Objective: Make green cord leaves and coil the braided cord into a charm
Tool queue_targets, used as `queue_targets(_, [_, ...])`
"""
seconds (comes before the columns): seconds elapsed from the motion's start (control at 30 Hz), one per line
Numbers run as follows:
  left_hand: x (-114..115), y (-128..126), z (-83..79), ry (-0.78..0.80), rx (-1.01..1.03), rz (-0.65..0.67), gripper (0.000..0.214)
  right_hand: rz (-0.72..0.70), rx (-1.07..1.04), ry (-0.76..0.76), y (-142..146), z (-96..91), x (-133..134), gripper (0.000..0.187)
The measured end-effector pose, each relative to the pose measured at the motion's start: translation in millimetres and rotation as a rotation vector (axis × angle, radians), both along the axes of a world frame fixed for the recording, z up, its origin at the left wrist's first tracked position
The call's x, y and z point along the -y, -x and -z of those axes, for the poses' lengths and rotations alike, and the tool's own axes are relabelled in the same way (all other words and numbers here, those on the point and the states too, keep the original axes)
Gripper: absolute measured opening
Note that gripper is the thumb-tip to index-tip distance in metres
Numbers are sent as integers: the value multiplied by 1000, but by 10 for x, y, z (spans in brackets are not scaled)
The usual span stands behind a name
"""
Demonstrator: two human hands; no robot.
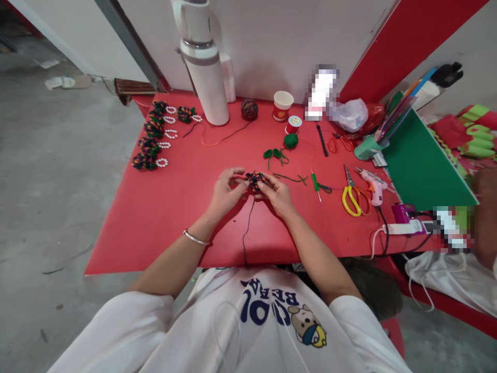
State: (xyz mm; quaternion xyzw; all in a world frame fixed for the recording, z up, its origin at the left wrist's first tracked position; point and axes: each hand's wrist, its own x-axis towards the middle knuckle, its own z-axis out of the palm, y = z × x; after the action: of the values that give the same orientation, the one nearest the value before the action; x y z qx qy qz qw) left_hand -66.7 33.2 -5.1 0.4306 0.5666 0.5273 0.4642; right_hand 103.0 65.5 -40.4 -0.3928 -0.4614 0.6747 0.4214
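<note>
Over the middle of the red table [163,207], both my hands pinch a small multicoloured knotted cord ornament [255,180]. My left hand [227,189] grips its left side with fingers closed, a silver bangle on that wrist. My right hand [277,194] holds its right side, fingers curled. A dark cord [248,228] hangs from the ornament down toward my body.
Several finished ornaments with white bead loops [153,135] lie at the table's far left. A white flask [205,72], yarn ball [249,109], paper cup [282,105], green cord [290,141], yellow scissors [351,197], glue gun [373,185] and a green board [423,166] sit behind and to the right.
</note>
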Motion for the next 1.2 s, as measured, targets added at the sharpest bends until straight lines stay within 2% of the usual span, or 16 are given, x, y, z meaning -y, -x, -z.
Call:
queue_targets(0.07, [-22,4,25,90,177,47,31,-10,-4,-10,-7,-1,1,54])
queue_targets(0.13, [-42,2,53,107,277,70,29,-18,4,-19,-13,-5,3,53])
queue_targets(0.47, [-67,-7,42,85,328,-27,31,-55,78,-67,-23,-57,22,56])
queue_targets(0.63, [-48,-26,1,79,302,-17,35,-68,144,-86,-29,-63,22,54])
queue_targets(0.77, [-44,-18,36,95,299,-7,35,-61,159,-99,-37,-68,11,52])
queue_targets(0.93, [-55,-5,84,96,254,7,30,-63,166,-92,-45,-94,13,48])
queue_targets(1.2, [-51,-37,65,56,102,-44,19,-18,205,-98,-32,-97,31,43])
